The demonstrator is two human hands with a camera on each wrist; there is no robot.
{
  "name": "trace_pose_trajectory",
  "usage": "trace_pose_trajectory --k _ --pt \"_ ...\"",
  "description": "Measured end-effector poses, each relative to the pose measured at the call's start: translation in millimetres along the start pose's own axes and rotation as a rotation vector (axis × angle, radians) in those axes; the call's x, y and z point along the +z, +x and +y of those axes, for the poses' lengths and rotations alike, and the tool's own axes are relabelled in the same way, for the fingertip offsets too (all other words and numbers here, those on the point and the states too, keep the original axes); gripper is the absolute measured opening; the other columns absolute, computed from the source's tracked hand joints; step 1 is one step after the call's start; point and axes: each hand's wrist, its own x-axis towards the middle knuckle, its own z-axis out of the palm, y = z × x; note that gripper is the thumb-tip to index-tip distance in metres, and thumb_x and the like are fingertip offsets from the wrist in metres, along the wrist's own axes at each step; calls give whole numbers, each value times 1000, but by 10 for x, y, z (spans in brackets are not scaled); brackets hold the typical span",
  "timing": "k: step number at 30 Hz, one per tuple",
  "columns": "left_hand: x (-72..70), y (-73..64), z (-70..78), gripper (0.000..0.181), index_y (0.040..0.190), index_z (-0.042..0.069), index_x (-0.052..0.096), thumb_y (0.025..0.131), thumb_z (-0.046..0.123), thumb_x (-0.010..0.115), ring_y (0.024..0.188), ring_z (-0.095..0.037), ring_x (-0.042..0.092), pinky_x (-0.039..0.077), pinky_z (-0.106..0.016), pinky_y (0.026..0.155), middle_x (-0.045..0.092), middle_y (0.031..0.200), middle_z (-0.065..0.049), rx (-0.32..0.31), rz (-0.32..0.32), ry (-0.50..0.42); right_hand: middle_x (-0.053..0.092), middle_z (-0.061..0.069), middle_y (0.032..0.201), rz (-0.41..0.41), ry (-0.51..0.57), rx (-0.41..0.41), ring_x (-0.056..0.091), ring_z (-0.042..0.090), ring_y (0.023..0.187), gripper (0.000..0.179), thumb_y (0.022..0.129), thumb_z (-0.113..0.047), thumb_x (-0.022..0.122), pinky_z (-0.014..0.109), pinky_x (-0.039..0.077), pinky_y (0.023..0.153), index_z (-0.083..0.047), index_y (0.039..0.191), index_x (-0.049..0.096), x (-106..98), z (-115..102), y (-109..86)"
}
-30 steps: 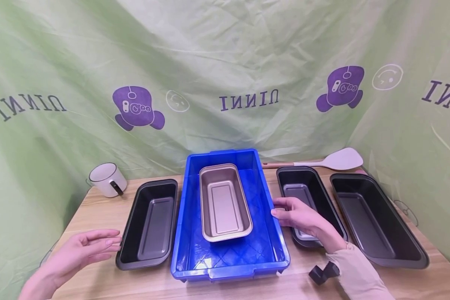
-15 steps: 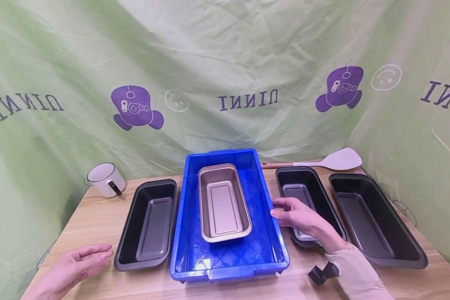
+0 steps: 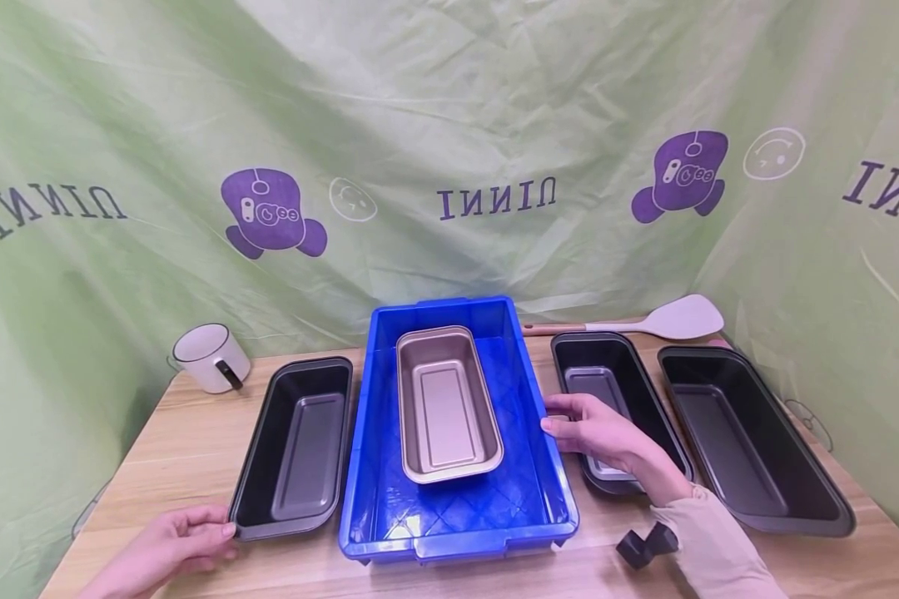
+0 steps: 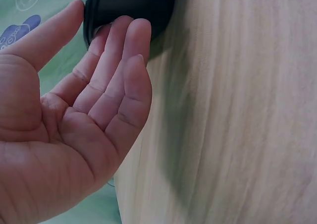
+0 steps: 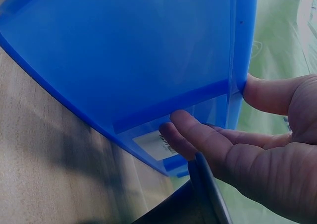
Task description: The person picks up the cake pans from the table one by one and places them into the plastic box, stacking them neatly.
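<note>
Touching bin [image 3: 460, 545], label [image 5: 150, 143] only from right wrist

Dark rectangular loaf pan [image 3: 307, 457], mouth up, just left of a blue plastic bin [image 3: 460, 547], also upright

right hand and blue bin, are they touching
Touching. In the right wrist view, the thumb of the right hand meets the rim of the blue bin.

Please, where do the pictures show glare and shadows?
Head view: a white glint inside the blue bin, near its front left corner; left wrist view: a soft shadow on the wooden table, by the dark pan; right wrist view: a blurry shadow on the table.
</note>
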Motion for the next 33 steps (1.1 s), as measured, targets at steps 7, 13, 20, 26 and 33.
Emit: trace_pose_trajectory --k 7,13,20,26,33 --pt "61 36 -1 27 103 13 65 103 9 38 93 -18 68 56 -30 80 72 102 -6 -29 -39 24 48 35 129 5 -13 5 62 20 101 67 95 -11 59 37 52 92 23 138 21 -18 23 2" --pt "84 86 -35 31 108 12 65 105 10 34 98 -19 67 55 -29 85 71 107 -7 -50 -92 -127 48 35 129 2 -7 -2 63 22 102 65 95 -10 58 38 52 92 23 138 22 -18 29 1" --pt "75 95 -69 38 111 10 65 105 7 28 101 -19 66 53 -30 89 70 109 -9 -25 -191 -279 53 29 125 -11 0 -22 63 20 101 62 96 -7 56 37 53 91 24 137 22 1 5 -1" --pt "91 118 -72 44 114 5 67 105 4 24 101 -17 66 51 -29 91 70 110 -10 -10 -272 -408 54 28 125 -14 1 -24 63 20 102 60 96 -6 55 37 52 92 24 137 23 11 -9 -3" --pt "101 113 -94 46 115 6 67 105 4 22 97 -13 67 53 -25 89 71 108 -6 -14 -300 -460 53 29 126 -17 2 -22 62 20 102 62 96 -7 56 36 52 91 24 138 22 7 -12 -5"
